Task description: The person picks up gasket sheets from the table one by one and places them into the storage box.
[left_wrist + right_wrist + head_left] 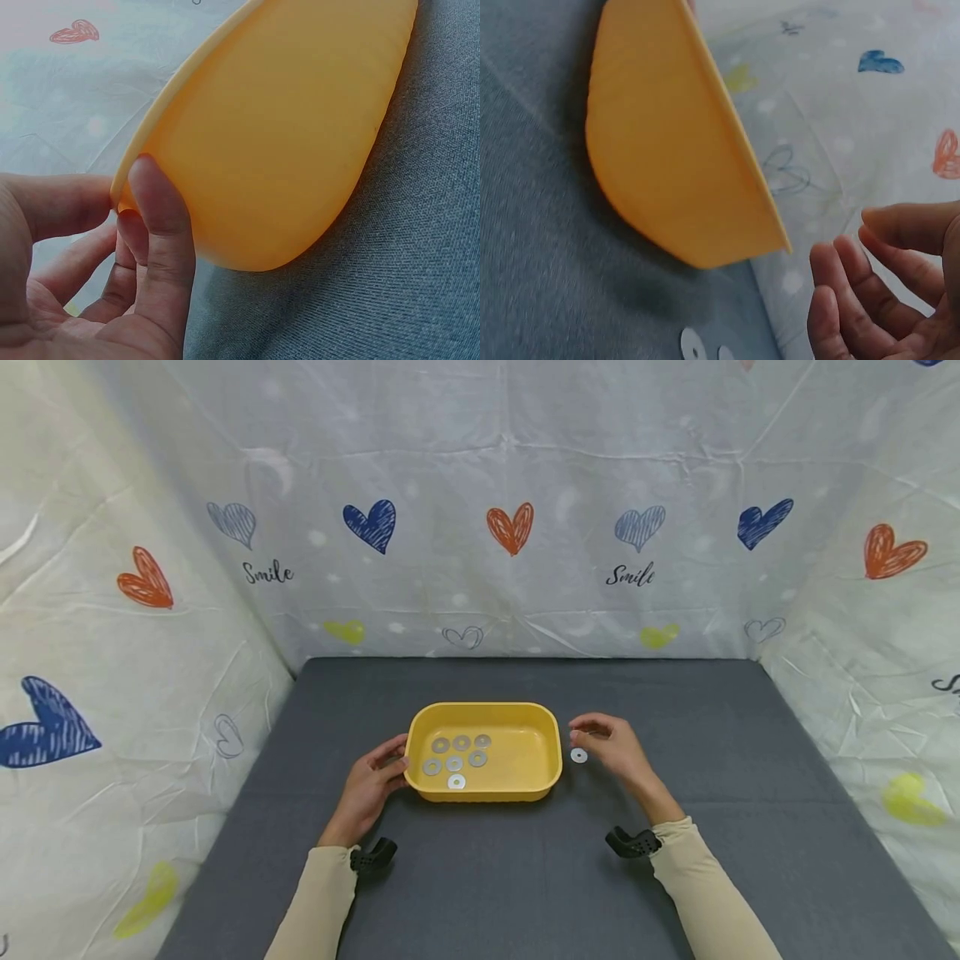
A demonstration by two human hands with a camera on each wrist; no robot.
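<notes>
A yellow plastic tray [525,781] sits in the middle of the dark table, with several flat metal washers [453,763] lying in its left half. My left hand [367,789] pinches the tray's left rim, thumb on one side and fingers on the other, as the left wrist view shows. Just off the tray's right side is my right hand [611,747], fingers loosely bent and nothing seen between them in the right wrist view. Below its fingertips a washer [579,756] lies on the table; a second washer [725,353] shows partly beside it.
Dark grey cloth covers the table [480,877]. A pale curtain [442,468] printed with hearts rises behind it and along both sides. Each wrist carries a black strap [372,856].
</notes>
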